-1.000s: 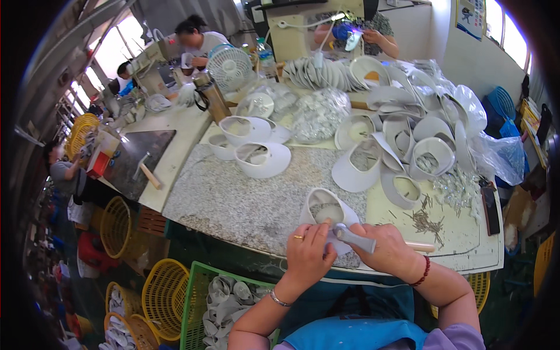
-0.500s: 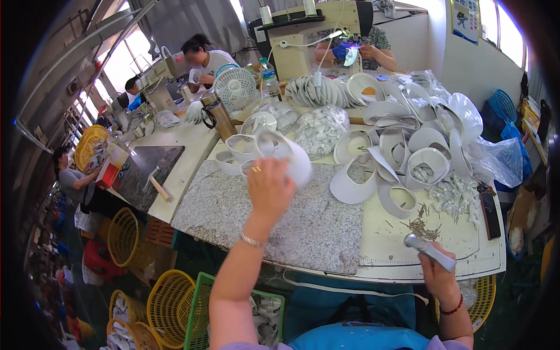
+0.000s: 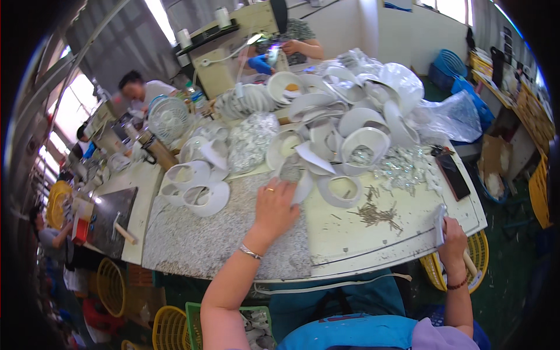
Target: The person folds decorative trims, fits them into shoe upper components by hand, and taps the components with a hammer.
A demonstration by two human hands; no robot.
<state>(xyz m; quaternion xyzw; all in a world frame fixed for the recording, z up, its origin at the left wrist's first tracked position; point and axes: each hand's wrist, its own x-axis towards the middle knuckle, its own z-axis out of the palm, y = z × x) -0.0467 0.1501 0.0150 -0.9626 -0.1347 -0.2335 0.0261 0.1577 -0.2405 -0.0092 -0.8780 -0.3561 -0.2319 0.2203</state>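
Note:
My left hand (image 3: 276, 205) reaches over the grey speckled slab, fingers curled at the near edge of a white curved piece (image 3: 303, 188) that looks like a shoe upper with a round opening. The hand covers part of it. In my right hand (image 3: 452, 245), at the table's right front edge, is a hammer (image 3: 440, 223) with a metal head; its pale wooden handle shows below the fist. Several similar white pieces (image 3: 207, 198) lie at the slab's far left. A larger heap (image 3: 364, 143) sits beyond my left hand.
Thin brown nails (image 3: 378, 214) lie scattered on the cream table, with a dark phone (image 3: 452, 176) at the right edge. A clear bag (image 3: 251, 140), a metal flask (image 3: 156, 149) and a fan (image 3: 169, 118) stand farther back. Yellow baskets (image 3: 479, 265) are below. Co-workers sit beyond.
My left hand has let go of a white piece at the left pile and moved to another piece. My right hand has turned the hammer more upright. The whole view has swung right.

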